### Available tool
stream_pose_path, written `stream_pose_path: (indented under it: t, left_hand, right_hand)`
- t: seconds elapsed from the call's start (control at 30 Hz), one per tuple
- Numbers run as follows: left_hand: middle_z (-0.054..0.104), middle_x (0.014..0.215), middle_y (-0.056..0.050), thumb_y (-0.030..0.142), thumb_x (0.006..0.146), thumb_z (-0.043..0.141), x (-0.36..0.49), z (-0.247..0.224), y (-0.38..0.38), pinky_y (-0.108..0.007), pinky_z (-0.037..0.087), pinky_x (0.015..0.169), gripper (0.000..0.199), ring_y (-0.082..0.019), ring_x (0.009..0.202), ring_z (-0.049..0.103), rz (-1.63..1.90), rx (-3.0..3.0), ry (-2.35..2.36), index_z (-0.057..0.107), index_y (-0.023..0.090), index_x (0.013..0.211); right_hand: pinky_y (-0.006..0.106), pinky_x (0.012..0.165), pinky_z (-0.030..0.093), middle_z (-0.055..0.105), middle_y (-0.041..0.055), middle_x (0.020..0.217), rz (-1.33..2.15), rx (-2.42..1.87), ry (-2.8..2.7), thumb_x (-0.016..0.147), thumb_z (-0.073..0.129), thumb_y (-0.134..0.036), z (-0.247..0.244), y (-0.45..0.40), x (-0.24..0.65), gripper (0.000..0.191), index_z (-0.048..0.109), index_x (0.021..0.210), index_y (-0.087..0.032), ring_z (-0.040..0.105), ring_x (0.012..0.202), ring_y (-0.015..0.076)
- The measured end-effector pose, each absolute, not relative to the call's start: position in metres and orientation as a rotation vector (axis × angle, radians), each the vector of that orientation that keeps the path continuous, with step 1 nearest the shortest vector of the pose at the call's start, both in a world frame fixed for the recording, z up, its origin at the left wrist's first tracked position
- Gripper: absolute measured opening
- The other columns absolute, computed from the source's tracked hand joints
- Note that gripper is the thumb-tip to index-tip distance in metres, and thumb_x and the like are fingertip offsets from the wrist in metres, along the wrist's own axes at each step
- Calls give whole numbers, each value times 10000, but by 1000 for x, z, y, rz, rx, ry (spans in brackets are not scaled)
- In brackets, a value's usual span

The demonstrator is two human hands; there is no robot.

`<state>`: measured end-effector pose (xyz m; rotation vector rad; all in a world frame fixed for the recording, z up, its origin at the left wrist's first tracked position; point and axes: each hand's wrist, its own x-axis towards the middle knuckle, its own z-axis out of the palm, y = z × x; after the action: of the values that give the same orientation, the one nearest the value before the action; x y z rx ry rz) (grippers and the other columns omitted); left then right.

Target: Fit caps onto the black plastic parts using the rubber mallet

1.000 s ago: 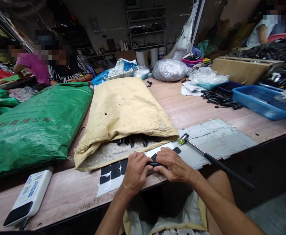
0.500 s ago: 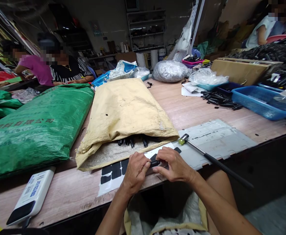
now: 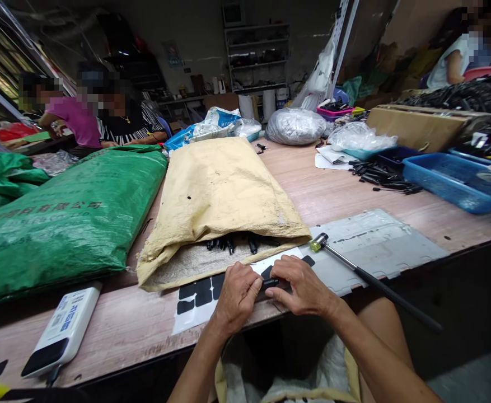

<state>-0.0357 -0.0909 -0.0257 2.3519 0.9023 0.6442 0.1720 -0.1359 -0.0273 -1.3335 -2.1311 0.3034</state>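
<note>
Both my hands grip one short black cylindrical part (image 3: 269, 284) near the table's front edge. My left hand (image 3: 240, 291) is closed round its left end, with the thumb along it. My right hand (image 3: 299, 285) pinches the right end between thumb and fingers. Beneath them lies a white sheet with black stickers (image 3: 203, 294). Just behind is a yellow woven sack (image 3: 228, 190), its mouth towards me and several black parts (image 3: 230, 244) showing inside. To the right a small hammer (image 3: 354, 268) rests on a grey plate (image 3: 392, 240), handle over the edge.
A full green sack (image 3: 81, 218) lies left, with a white power bank (image 3: 62, 330) before it. At right are a blue tray (image 3: 455, 179), loose black parts (image 3: 390, 179) and a cardboard box (image 3: 417, 126). An open sack (image 3: 329, 375) hangs at my lap. Several people sit farther back.
The whole view has shifted slightly right and down. My hands keep hold of the black part in nearly the same place.
</note>
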Motion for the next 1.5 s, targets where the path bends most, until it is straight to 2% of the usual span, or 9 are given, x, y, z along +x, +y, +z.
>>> stream_pose_path:
  t: [0.53,0.7,0.9,0.97,1.1,1.17,1.3,1.43,1.5]
  left_hand:
    - [595,761,-27,317,1047,399,-34,-24,-91,-395,346,839,399,-199,836,504,613,2417,898,573,182,714]
    - [653,850,-27,343,1034,460,-37,-20,-94,-387,364,860,281,-205,878,544,789,2270,885,670,211,902]
    - [695,960,-41,308,1032,451,-36,-23,-92,-376,399,880,241,-216,931,564,1012,2121,1038,676,222,1014]
    - [695,971,-44,305,1023,466,-35,-25,-90,-372,411,878,224,-218,929,565,1011,2121,1090,674,224,1021]
    - [661,882,-36,296,992,503,-34,-29,-90,-358,430,830,193,-214,863,558,983,2149,1171,677,219,1026]
    - [649,866,-32,279,977,520,-34,-30,-90,-354,440,819,180,-212,857,560,959,2147,1198,679,214,1029]
    - [657,957,-52,205,969,504,-32,-26,-81,-358,461,853,209,-219,936,587,840,2182,1225,672,195,1092]
    - [645,1052,-75,67,942,434,-24,-11,-58,-399,442,889,388,-249,1013,574,661,2478,1315,655,218,1222]
    - [633,1068,-75,10,879,464,-18,-3,-43,-404,431,851,487,-267,1013,557,501,2662,1346,660,263,1247]
  right_hand:
    - [353,750,309,606,24,789,326,-1277,-2268,977,532,-344,-27,-135,174,268,512,756,-194,455,794,185]
    - [365,763,297,587,28,786,258,-1326,-2221,921,582,-350,-15,-169,168,234,520,763,-190,453,796,188]
    - [338,707,312,622,14,807,632,-1422,-2340,842,624,-385,-16,-219,156,202,573,766,-205,535,753,176]
    - [346,735,351,671,39,873,713,-1595,-2371,853,611,-400,-31,-223,150,192,630,810,-213,594,808,210]
    - [419,858,438,721,162,1012,826,-1966,-2377,881,568,-344,-74,-222,140,272,721,1020,-166,664,998,334]
    - [441,901,453,723,181,1063,886,-2004,-2375,894,552,-309,-88,-223,138,306,723,1099,-160,666,1051,349]
    - [408,925,457,736,133,1057,828,-1915,-2317,898,572,-316,-73,-228,146,295,722,1131,-214,676,1039,305]
    - [272,751,442,741,-5,867,732,-1717,-2151,959,534,-338,-22,-220,178,194,718,989,-284,678,828,175]
    - [258,726,439,729,-10,860,558,-1695,-2020,993,489,-342,-5,-211,201,239,711,941,-273,661,797,152]
